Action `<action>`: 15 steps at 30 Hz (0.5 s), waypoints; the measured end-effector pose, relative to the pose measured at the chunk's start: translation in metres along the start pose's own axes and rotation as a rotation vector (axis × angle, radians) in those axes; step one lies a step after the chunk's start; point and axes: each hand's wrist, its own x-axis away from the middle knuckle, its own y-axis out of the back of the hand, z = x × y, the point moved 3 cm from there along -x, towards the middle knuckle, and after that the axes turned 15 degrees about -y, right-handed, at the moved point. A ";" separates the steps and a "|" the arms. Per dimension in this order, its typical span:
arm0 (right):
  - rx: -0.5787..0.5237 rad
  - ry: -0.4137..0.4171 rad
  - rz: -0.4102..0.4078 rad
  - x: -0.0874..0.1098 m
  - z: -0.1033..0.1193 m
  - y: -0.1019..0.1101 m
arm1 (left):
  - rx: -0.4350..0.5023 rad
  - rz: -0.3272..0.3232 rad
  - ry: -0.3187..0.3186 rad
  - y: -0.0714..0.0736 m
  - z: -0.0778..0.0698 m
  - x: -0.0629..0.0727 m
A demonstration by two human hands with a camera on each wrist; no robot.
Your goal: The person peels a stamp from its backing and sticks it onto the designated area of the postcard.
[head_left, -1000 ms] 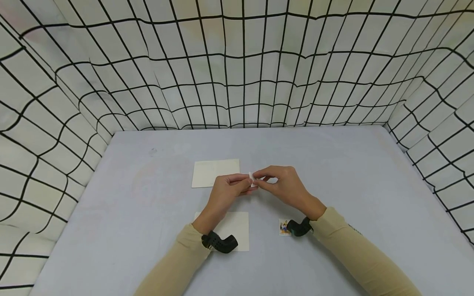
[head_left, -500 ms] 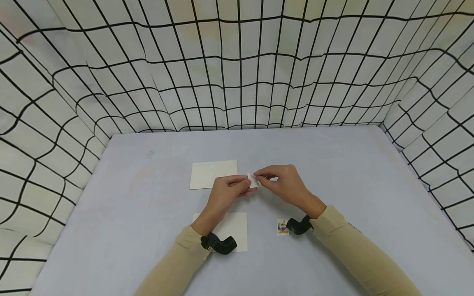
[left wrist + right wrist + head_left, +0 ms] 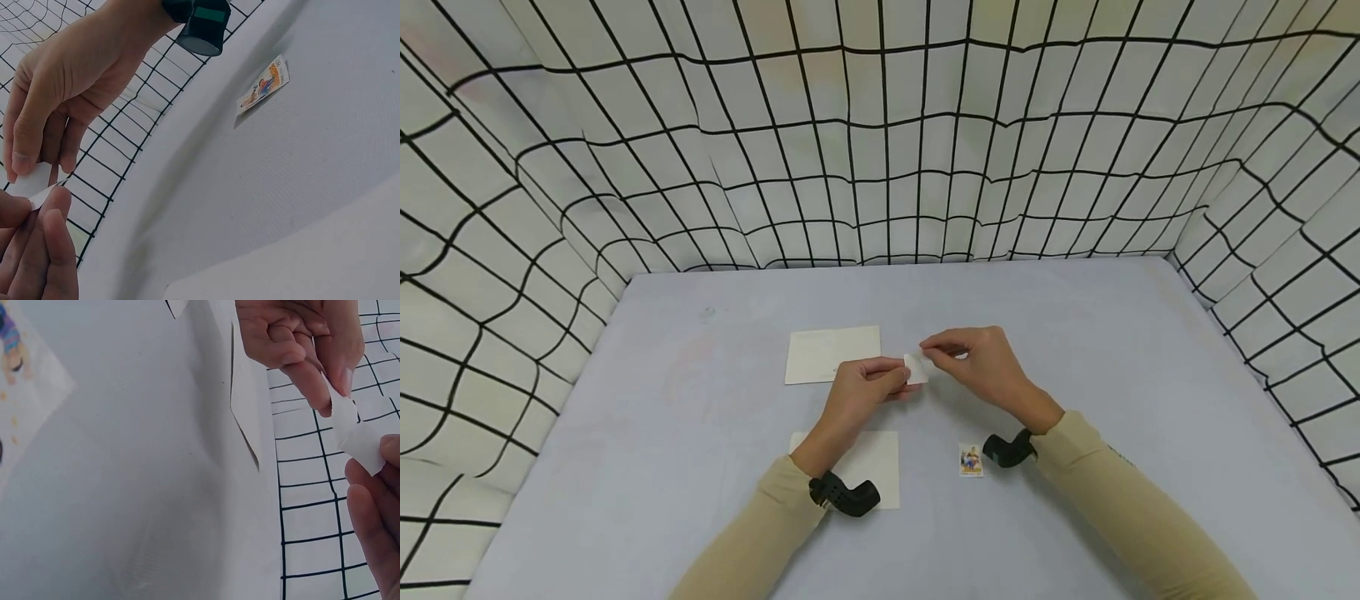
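My left hand (image 3: 863, 390) pinches a small white piece of paper (image 3: 915, 368) between thumb and fingers, above the table. Its blank side shows in the head view. In the right wrist view the paper (image 3: 358, 440) looks bent or split into two flaps, with a notched edge by the left fingertips. My right hand (image 3: 985, 365) pinches the other flap, thumb against finger, as the left wrist view also shows on the white flap (image 3: 32, 181). A postage stamp (image 3: 971, 460) with a coloured picture lies face up on the table, left of the right wrist camera (image 3: 1007, 450).
A cream paper rectangle (image 3: 831, 346) lies on the table behind my left hand. Another cream sheet (image 3: 886, 471) lies nearer, partly under my left forearm. Black netting (image 3: 887, 167) over white walls surrounds the table (image 3: 700, 417) at the back and sides.
My right hand has drawn up and to the right, away from the left fingers. More of the white paper shows between the hands. The stamp is less covered by the right wrist camera.
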 end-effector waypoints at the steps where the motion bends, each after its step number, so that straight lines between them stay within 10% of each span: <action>1: -0.002 -0.004 -0.001 0.000 0.000 0.001 | -0.003 -0.001 0.004 0.000 0.000 0.000; 15: -0.086 -0.176 0.021 -0.004 -0.012 0.014 | -0.028 -0.010 0.006 -0.001 -0.005 0.004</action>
